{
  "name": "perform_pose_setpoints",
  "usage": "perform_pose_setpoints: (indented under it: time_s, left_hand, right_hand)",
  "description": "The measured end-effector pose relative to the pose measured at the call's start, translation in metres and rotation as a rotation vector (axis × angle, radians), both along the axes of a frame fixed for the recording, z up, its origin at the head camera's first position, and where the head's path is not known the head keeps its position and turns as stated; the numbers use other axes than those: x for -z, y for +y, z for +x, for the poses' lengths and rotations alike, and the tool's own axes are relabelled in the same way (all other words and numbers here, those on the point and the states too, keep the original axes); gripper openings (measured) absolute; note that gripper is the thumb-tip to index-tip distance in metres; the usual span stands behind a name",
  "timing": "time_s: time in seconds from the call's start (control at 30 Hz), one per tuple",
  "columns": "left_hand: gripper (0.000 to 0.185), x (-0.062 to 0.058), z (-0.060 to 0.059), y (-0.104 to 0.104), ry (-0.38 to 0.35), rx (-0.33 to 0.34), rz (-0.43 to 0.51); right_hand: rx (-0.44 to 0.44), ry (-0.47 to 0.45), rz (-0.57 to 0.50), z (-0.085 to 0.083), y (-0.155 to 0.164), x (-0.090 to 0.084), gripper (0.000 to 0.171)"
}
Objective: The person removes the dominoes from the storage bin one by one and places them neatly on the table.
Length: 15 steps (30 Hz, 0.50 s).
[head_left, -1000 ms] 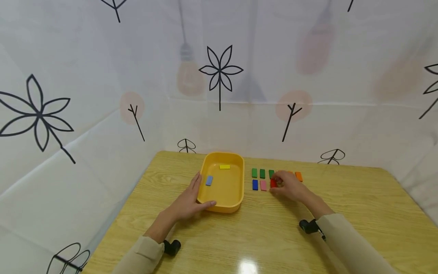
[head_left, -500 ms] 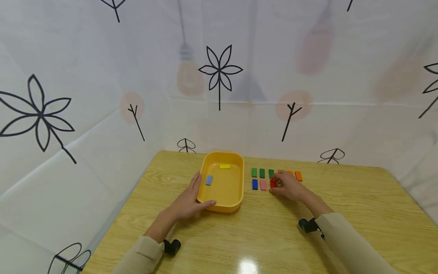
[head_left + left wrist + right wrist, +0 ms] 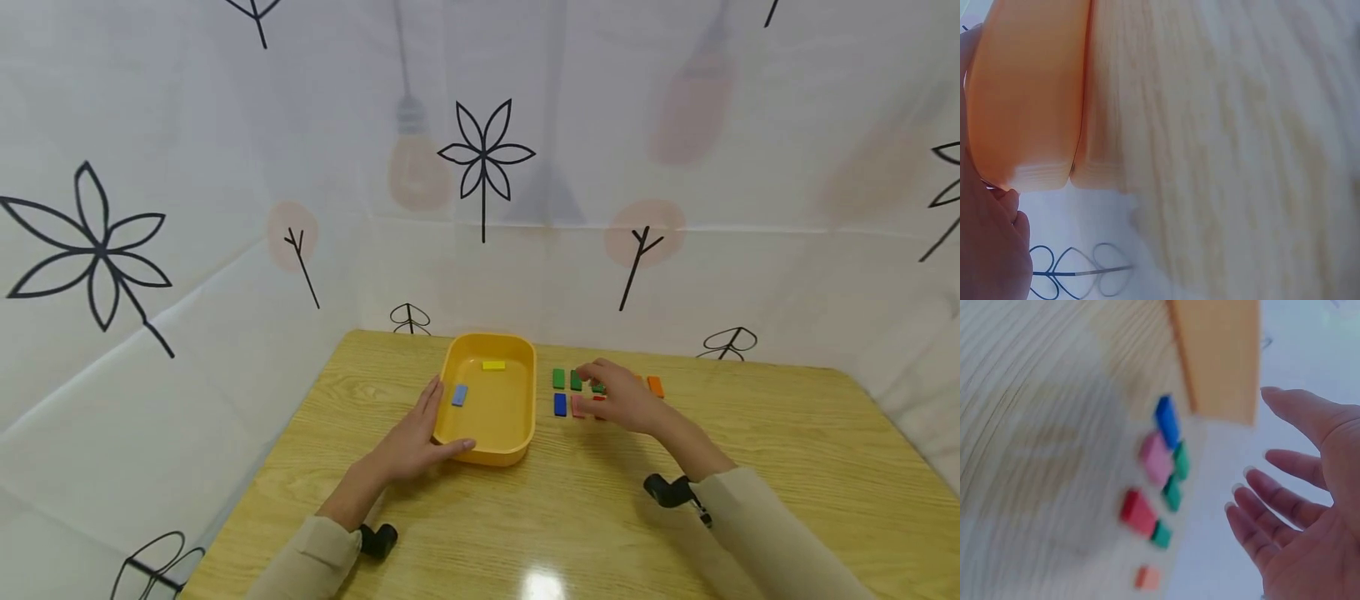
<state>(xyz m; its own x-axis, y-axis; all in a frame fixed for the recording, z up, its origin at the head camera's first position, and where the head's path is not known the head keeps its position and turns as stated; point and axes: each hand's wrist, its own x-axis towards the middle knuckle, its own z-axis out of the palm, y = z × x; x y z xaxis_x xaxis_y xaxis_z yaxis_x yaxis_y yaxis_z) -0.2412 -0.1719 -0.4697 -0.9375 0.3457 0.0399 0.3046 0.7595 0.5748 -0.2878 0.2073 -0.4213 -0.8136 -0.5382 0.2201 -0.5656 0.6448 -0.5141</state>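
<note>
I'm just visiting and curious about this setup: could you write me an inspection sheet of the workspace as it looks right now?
Surface: light wooden table, glossy, with a glare spot near the front edge.
Job's things: yellow plastic tray holding a light blue block and a yellow block; small flat coloured blocks in two rows right of it, among them a dark blue block.
Clutter: nothing seen.
Grippers: left hand grips the tray's near left corner; right hand open over the rows, holding nothing.
Cables: nothing seen.
Surroundings: white fabric backdrop printed with flowers, trees and bulbs.
</note>
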Motion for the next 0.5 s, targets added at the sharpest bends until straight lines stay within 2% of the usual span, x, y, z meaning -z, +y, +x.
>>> perform_pose_setpoints:
  time_s: [0.23, 0.5]
  left_hand:
    - [0.119, 0.001, -0.001, 0.0, 0.003, 0.0, 0.005]
    - [0.118, 0.001, -0.001, 0.0, -0.002, -0.001, 0.003]
  right_hand:
    - [-0.053, -0.032, -0.041, 0.009, -0.037, -0.016, 0.046]
    - [-0.106, -0.028, -0.07, 0.011, -0.08, -0.015, 0.044]
